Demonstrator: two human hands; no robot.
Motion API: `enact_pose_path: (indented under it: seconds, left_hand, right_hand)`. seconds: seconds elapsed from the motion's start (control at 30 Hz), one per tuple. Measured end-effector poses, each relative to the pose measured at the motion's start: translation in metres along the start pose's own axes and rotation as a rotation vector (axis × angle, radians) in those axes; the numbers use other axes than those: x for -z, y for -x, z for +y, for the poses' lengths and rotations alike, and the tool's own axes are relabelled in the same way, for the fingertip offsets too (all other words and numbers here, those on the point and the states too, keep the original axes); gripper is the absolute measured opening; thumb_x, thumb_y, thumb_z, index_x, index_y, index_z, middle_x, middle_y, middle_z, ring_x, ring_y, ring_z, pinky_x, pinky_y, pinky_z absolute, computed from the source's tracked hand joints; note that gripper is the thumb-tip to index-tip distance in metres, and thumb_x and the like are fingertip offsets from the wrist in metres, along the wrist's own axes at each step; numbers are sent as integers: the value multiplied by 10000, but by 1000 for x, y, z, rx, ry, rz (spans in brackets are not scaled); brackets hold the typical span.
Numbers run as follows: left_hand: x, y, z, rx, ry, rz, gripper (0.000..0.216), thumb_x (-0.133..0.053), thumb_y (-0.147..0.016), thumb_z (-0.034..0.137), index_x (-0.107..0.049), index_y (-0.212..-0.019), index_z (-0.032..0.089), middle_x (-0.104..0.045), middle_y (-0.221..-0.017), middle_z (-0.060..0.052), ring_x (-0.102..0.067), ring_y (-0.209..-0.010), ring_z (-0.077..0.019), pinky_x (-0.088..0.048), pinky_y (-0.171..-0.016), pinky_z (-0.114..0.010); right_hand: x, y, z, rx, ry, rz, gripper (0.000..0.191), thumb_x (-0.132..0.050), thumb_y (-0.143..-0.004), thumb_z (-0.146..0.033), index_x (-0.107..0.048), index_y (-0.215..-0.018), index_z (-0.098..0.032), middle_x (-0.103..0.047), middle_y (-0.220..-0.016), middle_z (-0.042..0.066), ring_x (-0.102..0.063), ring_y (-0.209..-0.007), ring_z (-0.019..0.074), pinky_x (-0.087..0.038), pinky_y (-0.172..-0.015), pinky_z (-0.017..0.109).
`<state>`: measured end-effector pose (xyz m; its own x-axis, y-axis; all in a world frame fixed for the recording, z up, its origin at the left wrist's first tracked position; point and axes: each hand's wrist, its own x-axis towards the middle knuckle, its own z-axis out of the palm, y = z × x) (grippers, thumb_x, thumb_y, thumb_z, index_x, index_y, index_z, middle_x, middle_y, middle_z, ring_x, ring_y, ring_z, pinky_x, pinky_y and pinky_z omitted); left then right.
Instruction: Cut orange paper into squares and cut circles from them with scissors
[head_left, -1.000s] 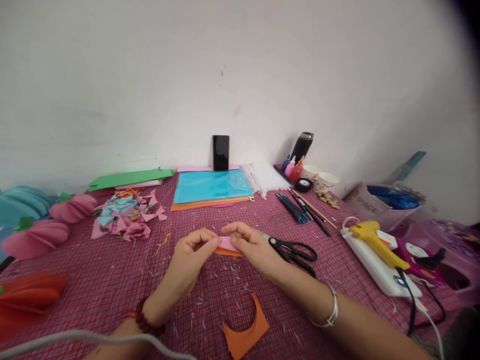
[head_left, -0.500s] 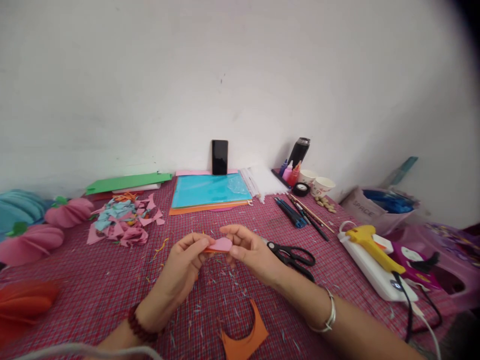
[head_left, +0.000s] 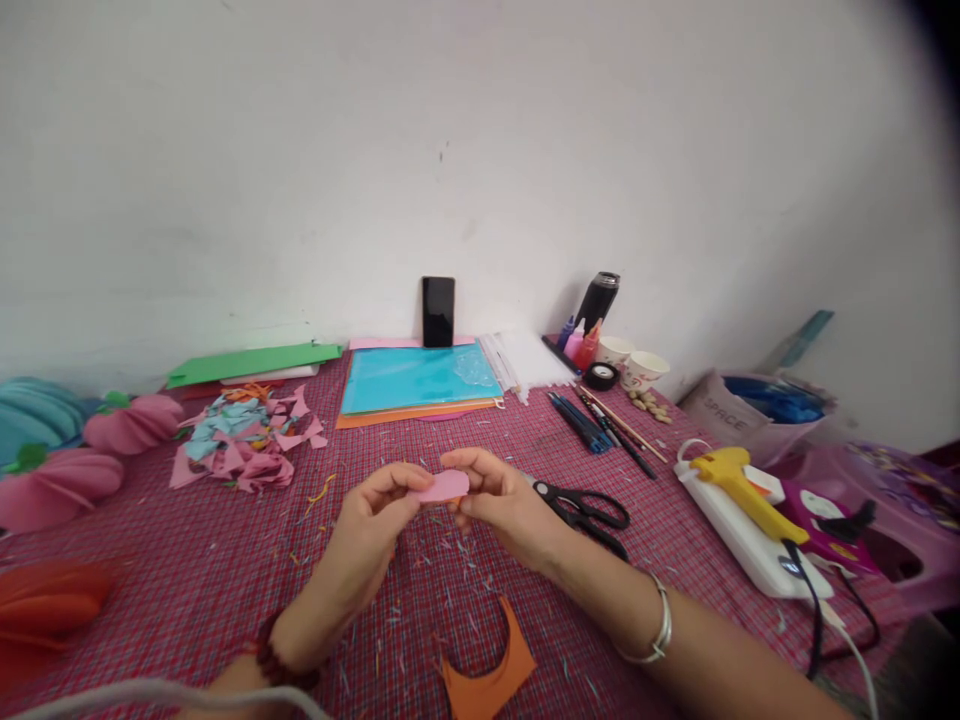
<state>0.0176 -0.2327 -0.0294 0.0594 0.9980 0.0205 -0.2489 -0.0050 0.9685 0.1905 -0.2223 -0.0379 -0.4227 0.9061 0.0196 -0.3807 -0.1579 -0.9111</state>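
Note:
A small rounded piece of pink paper (head_left: 444, 487) is held up over the middle of the table. My left hand (head_left: 379, 515) pinches its left end between thumb and fingers. My right hand (head_left: 510, 505) grips at its right end, thumb below and forefinger raised above; a bit of orange paper shows by that thumb. Black-handled scissors (head_left: 581, 508) lie just right of my right hand, their blades partly hidden by it. Below my hands is an orange paper offcut (head_left: 491, 680) with a curved cutout.
Paper scraps (head_left: 244, 440) and folded-paper pumpkins (head_left: 135, 425) sit at left. A phone (head_left: 438, 312) leans on the wall behind blue sheets (head_left: 420, 378). Pens (head_left: 581, 425), paper cups (head_left: 645, 370) and a yellow glue gun (head_left: 742, 490) on a white power strip (head_left: 757, 540) occupy the right.
The pink paper has turned so more of its pink face shows and less orange beneath it. My left fingers have shifted along its edge; both hands stay in nearly the same place.

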Motion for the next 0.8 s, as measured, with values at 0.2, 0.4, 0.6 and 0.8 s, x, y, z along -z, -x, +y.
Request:
enact_pose_path:
  seconds: [0.2,0.4,0.6,0.8]
  left_hand:
    - [-7,2,-2,-8,-148,-8,226,-783,-621,247,-646,-789,185,-636,-806,2,-587,-726,-132,-452,-673,-240]
    - [-14,4,-7,81,-108,-47,283,-803,-613,271,-642,-826,178,-648,-770,6,-583,-697,-125,-449,-650,-229]
    - [3,-9,1,114,-39,91,308,-736,-729,455,-714,-828,164,-692,-787,-31,-586,-681,-143,-468,-645,-248]
    - [45,-21,23,-114,-260,224,228,-771,-687,414,-741,-769,203,-703,-782,-14,-602,-760,-165,-466,-744,-265]
  right_hand:
    - [-2,-2,1,26,135,18,337,-660,-755,-266,-575,-1079,-228,-569,-673,-65,-470,-570,94,-365,-575,250]
    - [-1,-1,7,104,319,7,335,-625,-849,-400,-573,-1129,-224,-484,-671,-63,-397,-577,103,-303,-558,249]
    - [12,-8,-4,69,514,1,387,-560,-860,-269,-501,-1235,-193,-454,-637,-78,-411,-552,100,-317,-553,240]
    - [61,-48,-23,-18,995,201,388,-507,-831,-130,-529,-1218,-137,-547,-654,-27,-515,-598,156,-396,-609,287]
